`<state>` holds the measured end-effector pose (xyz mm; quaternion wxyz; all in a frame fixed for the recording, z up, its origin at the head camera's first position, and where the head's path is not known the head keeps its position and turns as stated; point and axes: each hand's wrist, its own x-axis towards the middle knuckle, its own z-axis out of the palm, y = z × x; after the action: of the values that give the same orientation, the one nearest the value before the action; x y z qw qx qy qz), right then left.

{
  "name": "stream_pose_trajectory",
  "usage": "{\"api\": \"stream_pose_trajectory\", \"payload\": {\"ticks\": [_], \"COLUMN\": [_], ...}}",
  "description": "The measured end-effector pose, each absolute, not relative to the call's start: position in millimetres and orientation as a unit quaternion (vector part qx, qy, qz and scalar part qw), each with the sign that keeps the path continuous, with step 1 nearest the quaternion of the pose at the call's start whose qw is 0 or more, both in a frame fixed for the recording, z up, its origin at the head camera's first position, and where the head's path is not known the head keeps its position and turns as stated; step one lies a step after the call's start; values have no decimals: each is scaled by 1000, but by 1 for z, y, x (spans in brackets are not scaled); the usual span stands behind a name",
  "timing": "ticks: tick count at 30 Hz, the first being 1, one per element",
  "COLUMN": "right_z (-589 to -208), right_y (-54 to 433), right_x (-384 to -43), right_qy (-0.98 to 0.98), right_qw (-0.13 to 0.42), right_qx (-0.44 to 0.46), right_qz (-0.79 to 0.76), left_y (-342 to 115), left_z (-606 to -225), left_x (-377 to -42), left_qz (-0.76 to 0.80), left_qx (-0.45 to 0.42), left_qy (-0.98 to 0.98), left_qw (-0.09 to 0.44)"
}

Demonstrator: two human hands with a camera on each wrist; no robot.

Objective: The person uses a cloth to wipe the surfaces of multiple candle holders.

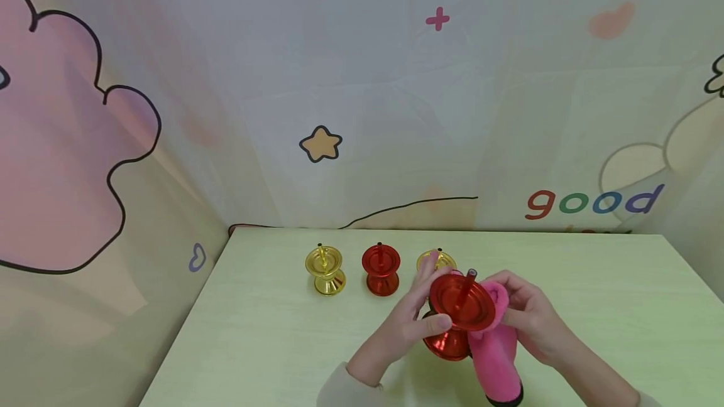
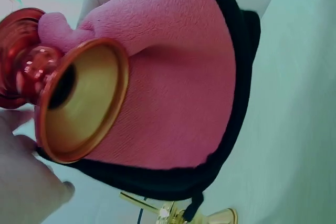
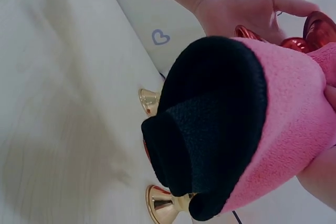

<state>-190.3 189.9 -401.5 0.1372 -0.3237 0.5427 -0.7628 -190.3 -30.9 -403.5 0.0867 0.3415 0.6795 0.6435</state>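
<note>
My left hand (image 1: 404, 325) grips a red metallic candle holder (image 1: 460, 303) by its waist, the thumb in front and the fingers behind. The candle holder leans, its dish and spike facing up toward me; the left wrist view shows its hollow golden underside (image 2: 92, 106). On the other side, my right hand (image 1: 532, 316) pinches a pink fleece cloth (image 1: 494, 360) with black edging against the dish's right rim. Its lower part hangs down in a fold, and the right wrist view looks into the dark inner side (image 3: 215, 124).
Behind the hands, a gold candle holder (image 1: 327, 269), a red one (image 1: 381, 269) and another gold one (image 1: 444, 260) stand in a row on the pale table (image 1: 254, 331). The last is partly covered by my left fingers. A printed curtain (image 1: 362, 93) hangs at the table's back edge.
</note>
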Motion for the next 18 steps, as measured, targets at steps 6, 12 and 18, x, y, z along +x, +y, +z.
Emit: {"api": "stream_pose_trajectory", "payload": {"ticks": [6,12,18], "right_z": [-399,-399,-400], "right_y": [191,192,197], "right_x": [-188,-188,-191], "right_qy": [577,577,537], "right_qw": [111,108,144], "right_qx": [-266,-258,-302], "right_qz": [-764,-767,-775], "left_y": [-29,-29,-33], "left_z": [-405,-405,-401], "left_x": [-187,-185,-188], "left_qz": [656,660,648], "left_qx": [265,289,348], "left_qy": [707,693,670], "left_qw": [25,34,103]}}
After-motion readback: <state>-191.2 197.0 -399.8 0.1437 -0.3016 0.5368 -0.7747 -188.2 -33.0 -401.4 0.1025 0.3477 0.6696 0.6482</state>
